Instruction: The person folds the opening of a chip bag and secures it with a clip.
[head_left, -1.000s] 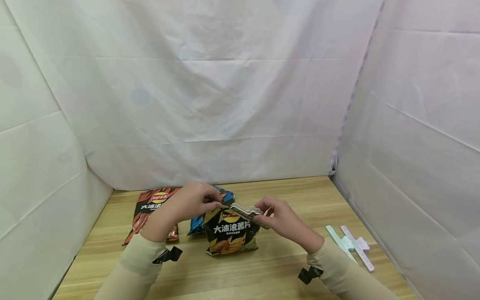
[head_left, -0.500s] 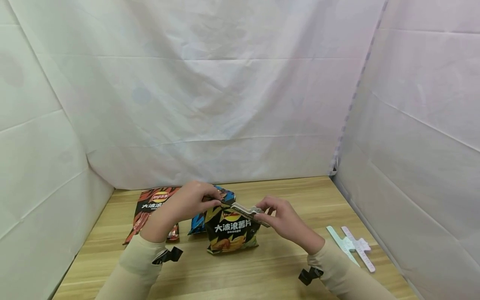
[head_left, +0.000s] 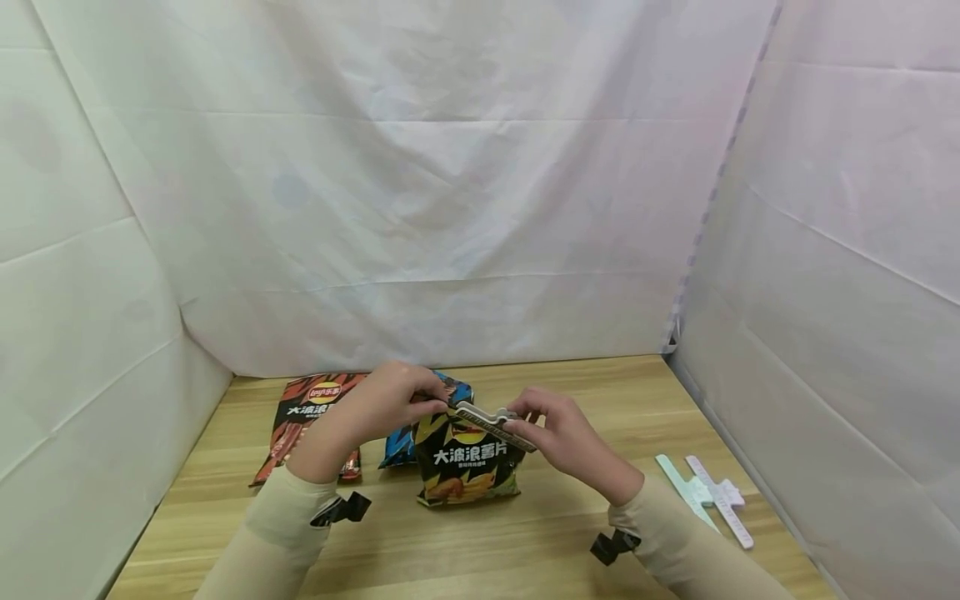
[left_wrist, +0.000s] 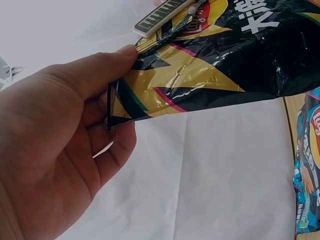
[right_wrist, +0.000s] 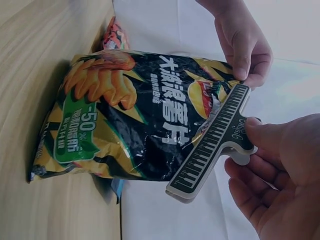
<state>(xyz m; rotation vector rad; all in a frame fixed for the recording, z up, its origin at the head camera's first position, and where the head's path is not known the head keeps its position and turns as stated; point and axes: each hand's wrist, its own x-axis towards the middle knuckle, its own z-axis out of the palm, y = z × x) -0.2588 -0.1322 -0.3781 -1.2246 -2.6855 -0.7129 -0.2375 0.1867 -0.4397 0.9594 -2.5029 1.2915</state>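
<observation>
Black-and-gold Lay's chip bag [head_left: 468,475]: stands on its lower edge on the wooden table [head_left: 555,542], printed face toward the wearer. Film glossy, creased below the top; white Chinese lettering, yellow-red logo partly covered, food picture and green "-50%" panel near the base. Piano-keyboard clip [right_wrist: 210,142], black with white keys and a pale back bar, lies along the bag's top edge, slanting down to the right in the head view. Whether its bars are fully closed: cannot tell.

Left hand [left_wrist: 55,130]: pinches the bag's top corner, thumb in front, fingers curled behind. Right hand [right_wrist: 285,175]: grips the clip's handle, thumb on the front plate, fingers bent behind.

Surroundings: blue chip bag [head_left: 400,447] behind the black one, largely hidden by it and the left hand. Red chip bag [head_left: 300,417] lies at left, partly covered by the left forearm. Mint-green clip [head_left: 686,487] and lilac clip [head_left: 720,500] lie side by side at far right, well apart from the hands. White cloth [head_left: 450,208] hangs behind.

Versus half a second ago: clip and right hand sit slightly further left along the bag top, the clip's end closer to the left fingertips; both hands keep their holds.
</observation>
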